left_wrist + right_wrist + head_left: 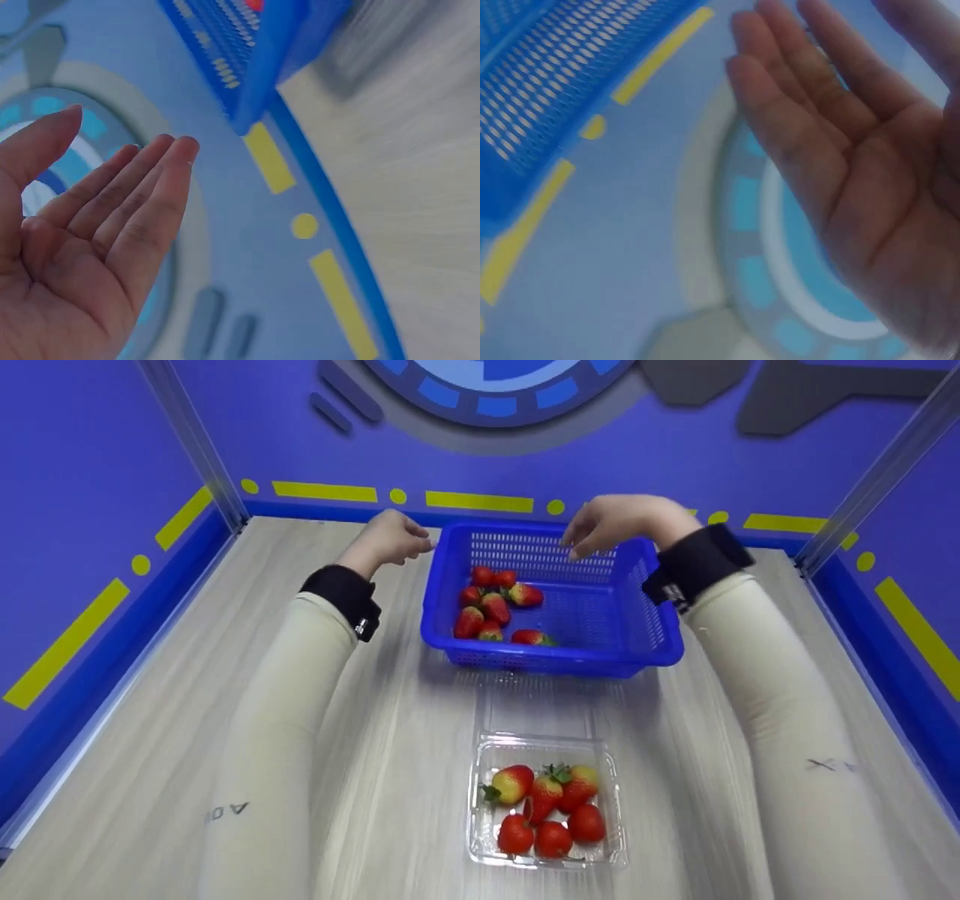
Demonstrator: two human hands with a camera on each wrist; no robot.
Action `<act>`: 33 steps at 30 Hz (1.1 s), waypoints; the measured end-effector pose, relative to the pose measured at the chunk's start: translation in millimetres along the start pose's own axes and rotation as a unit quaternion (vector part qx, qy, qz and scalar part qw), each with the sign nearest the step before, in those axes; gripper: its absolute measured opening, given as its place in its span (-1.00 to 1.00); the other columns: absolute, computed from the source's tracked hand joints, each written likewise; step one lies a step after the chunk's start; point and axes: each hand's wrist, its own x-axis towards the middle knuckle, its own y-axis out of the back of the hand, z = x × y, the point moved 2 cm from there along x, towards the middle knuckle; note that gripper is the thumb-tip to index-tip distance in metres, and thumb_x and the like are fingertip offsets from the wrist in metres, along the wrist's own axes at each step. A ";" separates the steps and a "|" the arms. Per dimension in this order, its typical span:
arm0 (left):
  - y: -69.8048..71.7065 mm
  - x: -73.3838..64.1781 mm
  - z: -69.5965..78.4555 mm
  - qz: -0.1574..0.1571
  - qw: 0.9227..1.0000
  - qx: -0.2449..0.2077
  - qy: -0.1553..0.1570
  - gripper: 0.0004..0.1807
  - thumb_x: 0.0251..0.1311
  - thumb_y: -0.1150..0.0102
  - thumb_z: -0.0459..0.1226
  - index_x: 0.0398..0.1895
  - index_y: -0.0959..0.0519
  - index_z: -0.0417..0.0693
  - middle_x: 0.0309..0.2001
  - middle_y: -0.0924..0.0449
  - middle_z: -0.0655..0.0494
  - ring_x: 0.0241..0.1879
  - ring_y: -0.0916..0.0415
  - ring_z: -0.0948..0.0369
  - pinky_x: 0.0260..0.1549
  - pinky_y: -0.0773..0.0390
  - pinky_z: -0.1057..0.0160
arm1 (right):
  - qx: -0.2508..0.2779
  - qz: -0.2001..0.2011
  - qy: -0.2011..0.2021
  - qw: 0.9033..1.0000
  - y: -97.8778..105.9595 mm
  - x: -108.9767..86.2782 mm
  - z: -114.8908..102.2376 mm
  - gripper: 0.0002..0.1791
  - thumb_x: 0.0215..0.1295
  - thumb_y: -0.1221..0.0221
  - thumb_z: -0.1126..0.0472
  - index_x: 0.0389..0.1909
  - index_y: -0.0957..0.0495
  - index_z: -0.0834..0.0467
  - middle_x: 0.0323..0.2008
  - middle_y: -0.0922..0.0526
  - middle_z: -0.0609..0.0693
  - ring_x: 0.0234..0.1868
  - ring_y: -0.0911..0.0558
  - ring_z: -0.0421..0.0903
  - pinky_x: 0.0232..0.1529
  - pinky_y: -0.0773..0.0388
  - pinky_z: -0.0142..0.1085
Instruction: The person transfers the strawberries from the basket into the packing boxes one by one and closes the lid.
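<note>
A blue plastic basket (555,658) stands at the back of the table, with several strawberries (495,607) gathered mostly on its left side. In front of it lies a clear plastic clamshell box (547,739), lid folded back toward the basket, holding several more strawberries (546,799). My left hand (390,538) hovers just left of the basket's rim; the left wrist view shows its palm (82,277) bare and fingers loosely extended. Above the basket's back right part is my right hand (611,523), its palm (877,187) holding nothing in the right wrist view.
A blue back wall (637,465) with yellow dashes rises close behind the basket. Side walls (90,495) bound the pale wooden table (375,720) on the left and right. Metal posts (191,442) stand at the back corners.
</note>
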 end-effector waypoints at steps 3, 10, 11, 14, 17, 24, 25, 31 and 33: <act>-4.4 7.3 -6.1 -0.006 1.000 -0.012 0.026 -0.47 0.44 -0.09 -0.23 0.38 -0.44 -0.36 0.32 -0.53 -0.33 0.31 -0.55 -0.14 0.32 -0.60 0.03 | 0.014 -0.037 -0.014 0.999 -12.2 22.3 8.5 -0.47 0.47 -0.15 0.14 0.37 -0.45 0.29 0.30 -0.57 0.31 0.26 -0.61 0.20 0.32 -0.60 0.01; -23.2 18.4 -17.2 0.006 0.998 -0.009 0.067 -0.49 0.43 -0.16 -0.24 0.31 -0.48 -0.41 0.28 -0.57 -0.33 0.24 -0.59 -0.14 0.28 -0.63 0.04 | 0.042 -0.100 -0.035 0.993 -45.5 55.1 25.3 -0.56 0.45 -0.19 0.16 0.29 -0.54 0.21 0.30 -0.61 0.21 0.30 -0.60 0.11 0.39 -0.55 -0.01; -26.5 19.3 -17.4 0.007 0.997 -0.007 0.072 -0.51 0.42 -0.17 -0.24 0.28 -0.50 -0.41 0.27 -0.58 -0.33 0.23 -0.61 -0.13 0.26 -0.65 0.05 | 0.048 -0.108 -0.037 0.992 -50.5 58.5 26.9 -0.55 0.45 -0.20 0.17 0.28 -0.53 0.22 0.29 -0.61 0.21 0.29 -0.61 0.10 0.40 -0.55 -0.02; -36.1 22.9 -16.9 0.013 0.996 -0.002 0.086 -0.54 0.41 -0.21 -0.22 0.18 -0.57 -0.43 0.20 -0.64 -0.31 0.11 -0.68 -0.08 0.17 -0.70 0.08 | 0.073 -0.130 -0.048 0.988 -63.7 66.8 30.3 -0.53 0.43 -0.20 0.20 0.30 -0.50 0.27 0.27 -0.61 0.21 0.29 -0.60 0.11 0.42 -0.53 -0.02; -43.1 28.0 -16.8 0.026 0.995 -0.011 0.099 -0.59 0.39 -0.24 -0.23 0.10 -0.60 -0.44 0.13 -0.69 -0.30 -0.16 -0.73 0.01 0.01 -0.75 0.13 | 0.082 -0.144 -0.056 0.985 -74.5 73.9 31.8 -0.51 0.41 -0.21 0.23 0.31 -0.48 0.28 0.29 -0.58 0.21 0.31 -0.57 0.12 0.44 -0.51 -0.02; -52.6 41.3 -24.8 0.043 0.992 -0.024 0.114 -0.61 0.29 -0.36 -0.30 0.02 -0.61 -0.48 -0.43 -0.68 -0.14 -0.75 -0.45 0.30 -0.68 -0.58 0.44 | 0.079 -0.173 -0.052 0.980 -96.6 89.4 27.4 -0.51 0.38 -0.22 0.29 0.31 -0.49 0.26 0.40 -0.49 0.20 0.35 -0.51 0.07 0.47 -0.48 -0.04; -53.7 42.7 -26.3 0.043 0.992 -0.029 0.115 -0.61 0.28 -0.36 -0.31 0.02 -0.61 -0.50 -0.52 -0.59 -0.07 -0.79 -0.42 0.31 -0.74 -0.54 0.46 | 0.076 -0.175 -0.052 0.980 -98.8 91.3 26.3 -0.51 0.37 -0.22 0.29 0.31 -0.48 0.26 0.41 -0.49 0.20 0.35 -0.50 0.07 0.47 -0.47 -0.04; -57.1 45.0 -27.7 0.055 0.989 -0.038 0.128 -0.60 0.28 -0.36 -0.32 0.03 -0.60 -0.51 -0.59 -0.42 0.02 -0.85 -0.37 0.31 -0.84 -0.44 0.46 | 0.042 -0.193 -0.036 0.980 -107.8 100.1 17.7 -0.45 0.33 -0.25 0.28 0.33 -0.44 0.26 0.39 -0.49 0.22 0.38 -0.49 0.10 0.47 -0.47 -0.04; -57.9 43.4 -24.7 0.062 0.989 -0.028 0.133 -0.59 0.30 -0.35 -0.29 0.05 -0.60 -0.47 -0.48 -0.50 -0.04 -0.74 -0.42 0.28 -0.73 -0.50 0.44 | 0.026 -0.190 -0.030 0.981 -110.4 102.1 15.7 -0.44 0.30 -0.28 0.27 0.32 -0.46 0.23 0.36 -0.52 0.21 0.35 -0.51 0.08 0.44 -0.50 -0.04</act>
